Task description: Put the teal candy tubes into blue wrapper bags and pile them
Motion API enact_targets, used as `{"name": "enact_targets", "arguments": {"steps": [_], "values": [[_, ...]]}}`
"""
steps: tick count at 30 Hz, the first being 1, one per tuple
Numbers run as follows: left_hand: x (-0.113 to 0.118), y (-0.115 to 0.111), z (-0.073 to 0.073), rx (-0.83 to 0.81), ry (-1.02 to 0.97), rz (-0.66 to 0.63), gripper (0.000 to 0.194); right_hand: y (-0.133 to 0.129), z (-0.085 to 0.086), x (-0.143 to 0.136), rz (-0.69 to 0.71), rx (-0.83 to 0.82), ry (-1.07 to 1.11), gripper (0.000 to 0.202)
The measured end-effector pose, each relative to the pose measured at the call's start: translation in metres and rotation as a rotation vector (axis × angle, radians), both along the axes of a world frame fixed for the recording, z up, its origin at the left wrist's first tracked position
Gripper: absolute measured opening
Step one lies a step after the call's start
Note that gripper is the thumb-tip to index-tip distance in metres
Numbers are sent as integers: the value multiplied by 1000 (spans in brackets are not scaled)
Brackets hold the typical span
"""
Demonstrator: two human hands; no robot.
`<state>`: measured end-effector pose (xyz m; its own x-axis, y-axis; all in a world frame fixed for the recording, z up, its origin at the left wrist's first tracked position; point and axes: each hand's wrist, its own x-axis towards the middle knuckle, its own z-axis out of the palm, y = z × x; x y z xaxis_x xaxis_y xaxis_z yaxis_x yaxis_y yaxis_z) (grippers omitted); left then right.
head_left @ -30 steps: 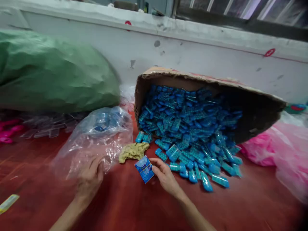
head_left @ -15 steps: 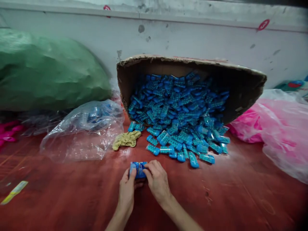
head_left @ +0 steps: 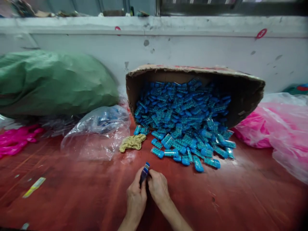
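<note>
Turned edge-on since the earlier frame: blue packet (head_left: pixel 144 173), clamped in left hand (head_left: pixel 136 195), low, presumably to leave its top free. Right hand (head_left: pixel 158 186): curled against or beside it; grip cannot be told. Beyond both hands: carton (head_left: pixel 251 94), probably tipped for easy reach, spilling blue packs (head_left: pixel 178 117). Beneath: scuffed red tabletop (head_left: pixel 216 199). Farther off: stained white wall (head_left: pixel 96 48).

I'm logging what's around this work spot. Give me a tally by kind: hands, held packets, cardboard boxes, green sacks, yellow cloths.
Left hand and right hand: 2
Blue packet, held: 1
Cardboard box: 1
Green sack: 1
Yellow cloth: 1
Total: 6
</note>
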<state>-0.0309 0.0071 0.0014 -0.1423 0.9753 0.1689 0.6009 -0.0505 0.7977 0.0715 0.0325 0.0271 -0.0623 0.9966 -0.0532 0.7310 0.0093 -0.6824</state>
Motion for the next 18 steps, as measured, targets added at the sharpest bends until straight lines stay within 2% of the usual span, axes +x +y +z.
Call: {"name": "enact_targets", "arguments": {"steps": [4, 9, 13, 16, 18], "values": [[-2, -1, 5, 25, 37, -81, 36, -1, -6, 2, 30, -22, 102, 25], [-11, 0, -1, 65, 18, -58, 30, -4, -11, 0, 6, 5, 154, 22], [-13, -5, -13, 102, 82, 30, 28, -5, -9, -4, -33, 114, -21, 18], [-5, -11, -18, 153, 149, 155, 26, -5, -8, -5, -78, 165, -132, 14], [0, -13, -18, 172, 142, 189, 24, -2, -10, -2, -120, 179, -184, 13]]}}
